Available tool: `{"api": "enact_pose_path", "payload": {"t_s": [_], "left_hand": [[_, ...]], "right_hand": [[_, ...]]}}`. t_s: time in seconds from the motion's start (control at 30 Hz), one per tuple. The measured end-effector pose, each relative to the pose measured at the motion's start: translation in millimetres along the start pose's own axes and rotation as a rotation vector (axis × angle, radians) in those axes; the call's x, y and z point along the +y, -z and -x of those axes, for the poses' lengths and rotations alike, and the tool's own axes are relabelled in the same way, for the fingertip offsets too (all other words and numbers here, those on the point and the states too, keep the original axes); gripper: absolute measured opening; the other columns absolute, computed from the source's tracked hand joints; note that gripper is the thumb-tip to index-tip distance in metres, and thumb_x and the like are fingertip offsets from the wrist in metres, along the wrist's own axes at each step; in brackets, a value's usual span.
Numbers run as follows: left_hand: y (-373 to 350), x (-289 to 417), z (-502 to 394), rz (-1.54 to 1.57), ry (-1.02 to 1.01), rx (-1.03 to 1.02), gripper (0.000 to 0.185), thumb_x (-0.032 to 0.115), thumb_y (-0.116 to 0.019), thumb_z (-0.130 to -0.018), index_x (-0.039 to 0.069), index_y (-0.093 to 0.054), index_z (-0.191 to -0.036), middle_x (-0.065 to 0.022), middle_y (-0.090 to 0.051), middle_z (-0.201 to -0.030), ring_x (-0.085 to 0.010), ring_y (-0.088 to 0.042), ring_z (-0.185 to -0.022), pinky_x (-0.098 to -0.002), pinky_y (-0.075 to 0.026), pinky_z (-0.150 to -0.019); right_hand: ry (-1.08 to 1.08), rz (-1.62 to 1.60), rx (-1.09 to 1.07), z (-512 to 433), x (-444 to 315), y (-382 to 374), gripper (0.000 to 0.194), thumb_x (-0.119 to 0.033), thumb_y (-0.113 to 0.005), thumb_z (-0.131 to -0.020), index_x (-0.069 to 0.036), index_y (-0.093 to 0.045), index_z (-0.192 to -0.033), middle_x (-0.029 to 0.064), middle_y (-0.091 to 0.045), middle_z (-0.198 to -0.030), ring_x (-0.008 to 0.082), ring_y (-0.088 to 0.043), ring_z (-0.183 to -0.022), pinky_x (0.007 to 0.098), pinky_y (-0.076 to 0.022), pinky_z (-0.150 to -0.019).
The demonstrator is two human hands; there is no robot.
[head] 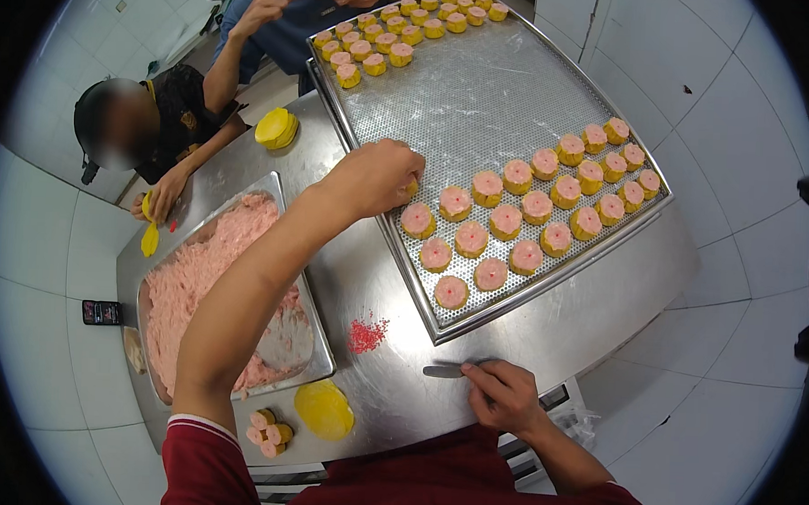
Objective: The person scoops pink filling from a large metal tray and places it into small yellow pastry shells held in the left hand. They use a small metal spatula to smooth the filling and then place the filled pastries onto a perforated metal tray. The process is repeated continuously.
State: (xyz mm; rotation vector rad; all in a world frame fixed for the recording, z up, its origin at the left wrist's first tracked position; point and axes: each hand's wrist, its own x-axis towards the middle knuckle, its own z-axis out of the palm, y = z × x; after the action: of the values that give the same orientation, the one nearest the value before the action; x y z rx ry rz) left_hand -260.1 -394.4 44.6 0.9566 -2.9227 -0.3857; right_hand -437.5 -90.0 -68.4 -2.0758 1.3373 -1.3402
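Observation:
My left hand [384,177] reaches over the left edge of a perforated metal tray [471,113], its fingers closed around a yellow-wrapped dumpling [411,187] that is mostly hidden. Rows of open-topped dumplings [471,238] with pink filling stand on the tray's near side, many with a red dot on top. Below the tray's near corner, my right hand [506,396] grips a small flat metal spatula [444,370]. A deep metal pan [319,340] of pink minced filling [193,284] lies under my left forearm. Red granules [367,333] are heaped on the steel table between pan and tray.
Several dumplings [271,433] cluster beside a stack of yellow wrappers [324,410] at the near table edge. Another wrapper stack [276,128] lies farther back. A co-worker at left holds a yellow wrapper [150,239]; another person stands behind the tray. A phone [102,312] is at far left.

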Motion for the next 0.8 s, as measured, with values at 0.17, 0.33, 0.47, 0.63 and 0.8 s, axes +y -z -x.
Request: {"api": "enact_pose_path", "payload": {"t_s": [0.17,0.33,0.47,0.63,0.8], "left_hand": [[2.0,2.4,2.7,0.03,-0.038,0.036,0.026,0.01,-0.072,-0.076,0.002,-0.069,-0.1,-0.0164,-0.069,-0.095,-0.0362,-0.065,-0.09,-0.0431,-0.053,-0.081],[0.3,4.1,1.0,-0.068,0.071,-0.073,0.029,0.002,-0.07,-0.072,0.005,-0.071,-0.101,-0.0181,-0.069,-0.094,-0.0387,-0.068,-0.09,-0.0454,-0.055,-0.08],[-5.9,5.3,4.4,0.0,-0.042,0.061,0.022,-0.002,-0.067,-0.074,0.004,-0.071,-0.095,-0.0195,-0.069,-0.092,-0.0406,-0.068,-0.09,-0.0472,-0.056,-0.08],[-4.7,6.9,1.0,-0.075,0.032,-0.044,0.017,0.0,-0.067,-0.076,0.0,-0.069,-0.093,-0.0208,-0.069,-0.095,-0.0398,-0.068,-0.093,-0.0462,-0.056,-0.081],[26.6,14.7,27.8,0.015,0.054,0.008,0.047,0.012,-0.076,-0.079,0.005,-0.063,-0.124,-0.0201,-0.067,-0.116,-0.0344,-0.065,-0.106,-0.0428,-0.053,-0.089]], "right_hand": [[-0.019,-0.008,-0.015,-1.1,-0.2,0.5,0.028,0.005,-0.069,-0.071,0.001,-0.072,-0.099,0.01,-0.063,-0.077,0.0211,-0.063,-0.061,0.0314,-0.0516,-0.052],[-0.03,-0.001,-0.017,-1.6,-1.0,1.1,0.029,0.005,-0.069,-0.071,0.001,-0.072,-0.1,0.01,-0.063,-0.076,0.0212,-0.062,-0.06,0.0313,-0.0513,-0.052],[-0.045,0.001,-0.021,-2.7,-2.4,1.7,0.029,0.005,-0.069,-0.071,0.001,-0.073,-0.1,0.0101,-0.063,-0.077,0.0218,-0.063,-0.06,0.0315,-0.052,-0.053],[-0.037,0.024,-0.035,-3.1,-3.2,2.0,0.029,0.004,-0.07,-0.072,0.001,-0.073,-0.101,0.0106,-0.065,-0.079,0.0226,-0.065,-0.062,0.0316,-0.0542,-0.055],[-0.078,0.0,-0.041,-0.9,-5.1,2.0,0.032,0.004,-0.07,-0.073,0.0,-0.073,-0.104,0.0106,-0.065,-0.08,0.023,-0.066,-0.063,0.0317,-0.0549,-0.056]]}}
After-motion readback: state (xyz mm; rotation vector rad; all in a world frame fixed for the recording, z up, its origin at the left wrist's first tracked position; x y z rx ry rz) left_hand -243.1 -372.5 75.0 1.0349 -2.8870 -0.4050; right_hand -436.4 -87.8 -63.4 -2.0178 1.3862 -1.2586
